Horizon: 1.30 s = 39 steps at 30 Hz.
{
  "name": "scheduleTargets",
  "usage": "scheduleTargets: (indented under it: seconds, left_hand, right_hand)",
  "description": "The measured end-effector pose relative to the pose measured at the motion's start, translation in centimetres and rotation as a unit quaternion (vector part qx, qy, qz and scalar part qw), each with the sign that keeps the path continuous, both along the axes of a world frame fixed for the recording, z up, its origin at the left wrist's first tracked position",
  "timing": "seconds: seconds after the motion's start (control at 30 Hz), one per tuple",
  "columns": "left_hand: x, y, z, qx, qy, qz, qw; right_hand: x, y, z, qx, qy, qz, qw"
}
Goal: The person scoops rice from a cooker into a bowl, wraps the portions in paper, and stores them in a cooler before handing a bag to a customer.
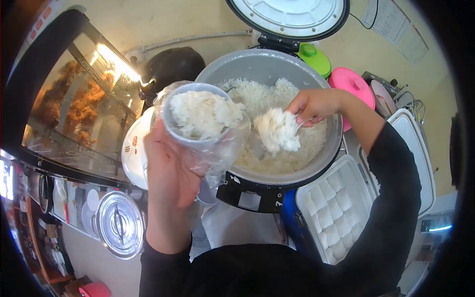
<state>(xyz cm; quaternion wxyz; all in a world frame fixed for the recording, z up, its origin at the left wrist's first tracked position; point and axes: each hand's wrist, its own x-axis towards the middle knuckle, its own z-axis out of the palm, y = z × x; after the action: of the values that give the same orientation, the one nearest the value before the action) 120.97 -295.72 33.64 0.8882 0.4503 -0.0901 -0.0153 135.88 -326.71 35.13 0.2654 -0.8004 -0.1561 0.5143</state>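
Note:
My left hand (170, 166) is closed around a small pale bowl (197, 87), with clear plastic bag film (213, 161) gathered about it. White rice (203, 114) is heaped in the bowl. Over the large rice cooker (267, 64), my right hand (316, 105) grips a serving spoon (302, 124) by its thin metal handle. A clump of rice (278, 131) covers the spoon's head, hiding its shape. Loose rice (255, 94) lies in the cooker pot, whose hinged lid (292, 17) stands raised behind. The bowl is left of the spoon, overlapping the pot's left edge from this view.
At lower right, an open blue cooler box (309, 218) contains several white wrapped portions (334, 205). A lit glass case (79, 114) with fried food stands at left. Green (314, 59) and pink (351, 86) lids sit behind the cooker. A metal lid (118, 225) lies lower left.

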Motion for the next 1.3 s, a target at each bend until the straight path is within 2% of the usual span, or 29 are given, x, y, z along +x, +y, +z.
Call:
scheduleTargets:
  seconds: [0.07, 0.1, 0.2, 0.23, 0.3, 0.4, 0.7, 0.8, 0.9, 0.97, 1.07, 1.13, 1.17, 1.3]
  left_hand:
    - [0.5, -0.9, -0.4, -0.144, 0.032, -0.086, 0.985]
    - [0.7, -1.7, -0.3, -0.118, 0.053, -0.083, 0.988]
    - [1.0, -4.7, -0.2, -0.073, 0.100, -0.074, 0.990]
    - [1.1, -5.9, -0.3, -0.077, 0.105, -0.076, 0.989]
    - [1.0, -7.5, -0.4, -0.093, 0.109, -0.075, 0.987]
    - [0.5, -8.5, 0.0, -0.106, 0.108, -0.071, 0.986]
    - [0.2, -8.2, 0.4, 0.007, 0.040, -0.053, 0.998]
    - [0.5, -8.0, 0.0, 0.015, 0.024, -0.034, 0.999]
    - [0.6, -7.1, 0.2, 0.014, 0.010, -0.022, 1.000]
    - [0.8, -6.6, 0.1, 0.025, -0.016, -0.001, 1.000]
    - [0.7, -6.6, -0.2, -0.003, -0.018, 0.004, 1.000]
    - [0.9, -7.0, -1.2, -0.039, -0.025, 0.002, 0.999]
    - [1.0, -7.1, -1.4, -0.058, -0.030, 0.001, 0.998]
    - [0.2, -7.3, -0.4, -0.013, -0.051, 0.010, 0.999]
  right_hand:
    - [-1.7, -1.4, 4.0, 0.089, -0.051, -0.066, 0.993]
    - [-2.7, -1.6, 5.7, 0.133, -0.075, -0.096, 0.984]
    - [-7.7, 0.2, 7.6, 0.165, -0.293, -0.192, 0.922]
    - [-9.0, 0.9, 6.9, 0.150, -0.393, -0.141, 0.896]
    - [-11.3, 2.3, 4.5, 0.114, -0.575, -0.035, 0.809]
    - [-15.2, 4.1, 3.0, 0.011, -0.614, -0.004, 0.789]
    - [-16.4, 4.4, 2.7, 0.018, -0.597, 0.063, 0.800]
    - [-15.6, 4.4, 1.9, 0.045, -0.613, 0.028, 0.788]
    - [-13.5, 3.5, 1.5, 0.111, -0.585, -0.117, 0.795]
    - [-12.9, 2.9, 2.1, 0.188, -0.493, -0.227, 0.819]
    - [-13.4, 3.8, 2.0, 0.258, -0.325, -0.282, 0.865]
    - [-14.3, 5.3, 1.3, 0.297, -0.293, -0.277, 0.866]
    - [-14.8, 6.2, 0.7, 0.319, -0.321, -0.270, 0.850]
    - [-14.7, 7.4, 0.1, 0.337, -0.427, -0.224, 0.809]
